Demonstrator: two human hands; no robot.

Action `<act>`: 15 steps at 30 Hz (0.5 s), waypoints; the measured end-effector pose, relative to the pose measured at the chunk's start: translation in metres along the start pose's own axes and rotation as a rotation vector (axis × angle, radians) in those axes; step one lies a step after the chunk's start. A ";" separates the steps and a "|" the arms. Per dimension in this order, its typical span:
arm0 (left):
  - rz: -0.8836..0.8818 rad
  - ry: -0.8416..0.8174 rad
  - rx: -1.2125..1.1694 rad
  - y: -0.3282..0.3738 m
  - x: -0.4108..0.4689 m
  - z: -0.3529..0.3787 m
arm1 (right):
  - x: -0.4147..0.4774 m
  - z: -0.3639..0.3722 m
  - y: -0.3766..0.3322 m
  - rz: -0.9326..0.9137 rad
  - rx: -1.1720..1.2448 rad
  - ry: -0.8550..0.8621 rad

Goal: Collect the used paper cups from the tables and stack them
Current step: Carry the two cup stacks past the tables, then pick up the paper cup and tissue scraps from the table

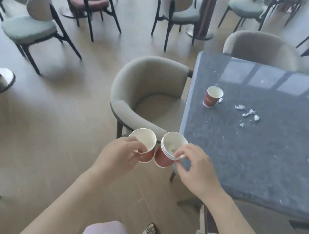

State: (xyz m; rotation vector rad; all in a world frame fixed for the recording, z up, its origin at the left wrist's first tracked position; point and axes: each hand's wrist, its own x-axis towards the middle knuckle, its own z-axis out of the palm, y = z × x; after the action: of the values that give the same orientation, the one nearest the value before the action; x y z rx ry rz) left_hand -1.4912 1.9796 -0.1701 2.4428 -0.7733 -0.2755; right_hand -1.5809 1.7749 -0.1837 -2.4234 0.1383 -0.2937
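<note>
My left hand (119,154) holds a single red paper cup (146,147) by its rim, white inside. Right beside it, my right hand (194,167) grips a stack of red paper cups (166,154) at the rim; several nested rims show. The two almost touch, held in the air over the floor, left of the table's near corner. A third red paper cup (212,97) stands upright and alone on the dark grey table (262,161), near its left edge and well beyond both hands.
Crumpled white paper scraps (248,114) lie on the table right of the lone cup. A beige tub chair (148,96) stands against the table's left side, another (262,48) at its far side. More chairs and table pedestals fill the floor behind.
</note>
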 end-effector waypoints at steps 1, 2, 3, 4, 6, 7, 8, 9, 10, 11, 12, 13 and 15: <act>0.028 -0.030 0.006 0.002 0.016 0.002 | 0.008 -0.003 0.007 0.027 -0.007 0.014; 0.059 -0.057 0.011 0.003 0.032 0.005 | 0.015 -0.005 0.014 0.049 -0.013 0.022; 0.090 -0.079 0.014 0.005 0.049 0.008 | 0.022 -0.008 0.022 0.070 -0.014 0.033; 0.119 -0.097 0.011 0.007 0.067 0.012 | 0.030 -0.011 0.029 0.091 -0.012 0.048; 0.171 -0.135 -0.009 0.011 0.106 0.020 | 0.046 -0.017 0.046 0.141 -0.029 0.092; 0.198 -0.153 -0.019 0.013 0.125 0.024 | 0.053 -0.020 0.054 0.164 -0.048 0.118; 0.229 -0.166 -0.028 0.015 0.144 0.029 | 0.060 -0.023 0.062 0.185 -0.069 0.146; 0.266 -0.182 -0.036 0.018 0.163 0.032 | 0.067 -0.026 0.069 0.214 -0.084 0.175; 0.304 -0.204 -0.036 0.020 0.182 0.036 | 0.073 -0.030 0.074 0.251 -0.094 0.203; 0.341 -0.224 -0.029 0.023 0.200 0.039 | 0.080 -0.034 0.079 0.287 -0.101 0.230; 0.379 -0.240 -0.024 0.026 0.217 0.042 | 0.086 -0.037 0.085 0.322 -0.106 0.255; 0.422 -0.256 -0.024 0.029 0.233 0.046 | 0.091 -0.039 0.091 0.356 -0.110 0.276; 0.499 -0.293 -0.019 0.036 0.261 0.052 | 0.100 -0.041 0.104 0.423 -0.124 0.313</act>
State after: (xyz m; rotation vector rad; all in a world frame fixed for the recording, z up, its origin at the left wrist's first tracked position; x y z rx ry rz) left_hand -1.3141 1.7802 -0.1995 2.1245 -1.4619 -0.4440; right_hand -1.4963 1.6525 -0.2030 -2.3775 0.8169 -0.4767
